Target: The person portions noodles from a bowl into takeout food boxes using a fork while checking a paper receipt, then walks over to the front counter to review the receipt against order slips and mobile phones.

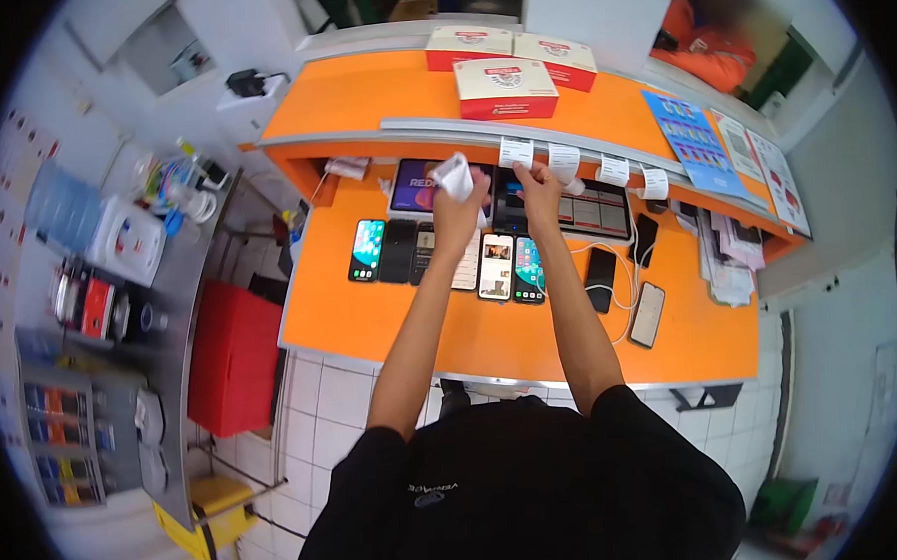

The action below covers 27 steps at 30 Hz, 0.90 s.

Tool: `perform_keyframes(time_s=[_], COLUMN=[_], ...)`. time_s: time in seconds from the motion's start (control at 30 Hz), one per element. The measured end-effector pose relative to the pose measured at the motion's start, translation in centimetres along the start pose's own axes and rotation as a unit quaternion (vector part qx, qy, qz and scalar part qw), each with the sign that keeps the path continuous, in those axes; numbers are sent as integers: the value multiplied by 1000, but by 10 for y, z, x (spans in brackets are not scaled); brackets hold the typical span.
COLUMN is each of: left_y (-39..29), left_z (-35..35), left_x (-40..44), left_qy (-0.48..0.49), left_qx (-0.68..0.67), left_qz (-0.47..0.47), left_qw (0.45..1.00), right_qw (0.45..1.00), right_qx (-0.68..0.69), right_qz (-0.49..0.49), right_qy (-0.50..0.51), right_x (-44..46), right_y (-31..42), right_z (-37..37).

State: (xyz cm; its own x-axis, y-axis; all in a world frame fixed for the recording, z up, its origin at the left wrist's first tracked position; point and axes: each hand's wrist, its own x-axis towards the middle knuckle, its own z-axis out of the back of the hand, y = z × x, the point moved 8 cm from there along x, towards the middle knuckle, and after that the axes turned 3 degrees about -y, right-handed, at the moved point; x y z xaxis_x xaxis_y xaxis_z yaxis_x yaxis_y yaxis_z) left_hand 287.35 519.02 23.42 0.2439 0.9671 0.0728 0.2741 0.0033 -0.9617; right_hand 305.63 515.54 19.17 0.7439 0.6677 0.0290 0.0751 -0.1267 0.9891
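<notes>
My left hand [458, 218] is closed on a bent white paper slip [454, 178], raised over a tablet [416, 187] with a purple screen. To its right, my right hand [539, 198] pinches the lower edge of a printed paper slip [516, 152] hanging from the shelf edge. More slips hang along that edge, among them a curled slip [563, 161] and another printed slip [614, 170]. Below my hands lies a row of phones, including a lit phone [367, 249] at the left end and a white-screened phone [495, 266].
An orange counter [471, 339] carries a cabled black phone [601, 278] and a separate phone [647, 314]. Red and white boxes [506, 89] stand on the raised shelf, beside a blue leaflet [698, 139]. Papers [725, 258] hang at right. Another person [709, 48] is behind the opening.
</notes>
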Motion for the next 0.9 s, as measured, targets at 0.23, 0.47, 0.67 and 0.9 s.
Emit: perform_keyframes(time_s=[0.23, 0.47, 0.67, 0.9], left_y=[6, 15, 25, 32], left_z=[-39, -35, -32, -32], left_x=[88, 91, 88, 88], left_qy=[86, 99, 120, 114], left_qx=[306, 218, 204, 206], left_qz=[-74, -57, -68, -55], left_qw=[945, 969, 969, 970], right_qw=[1000, 995, 1000, 988], right_qx=[-10, -64, -9, -134], right_qz=[-28, -72, 16, 72], right_qy=[0, 16, -18, -38], right_x=[-18, -42, -33, -15], right_y=[-9, -34, 2, 9], right_z=[10, 23, 13, 15])
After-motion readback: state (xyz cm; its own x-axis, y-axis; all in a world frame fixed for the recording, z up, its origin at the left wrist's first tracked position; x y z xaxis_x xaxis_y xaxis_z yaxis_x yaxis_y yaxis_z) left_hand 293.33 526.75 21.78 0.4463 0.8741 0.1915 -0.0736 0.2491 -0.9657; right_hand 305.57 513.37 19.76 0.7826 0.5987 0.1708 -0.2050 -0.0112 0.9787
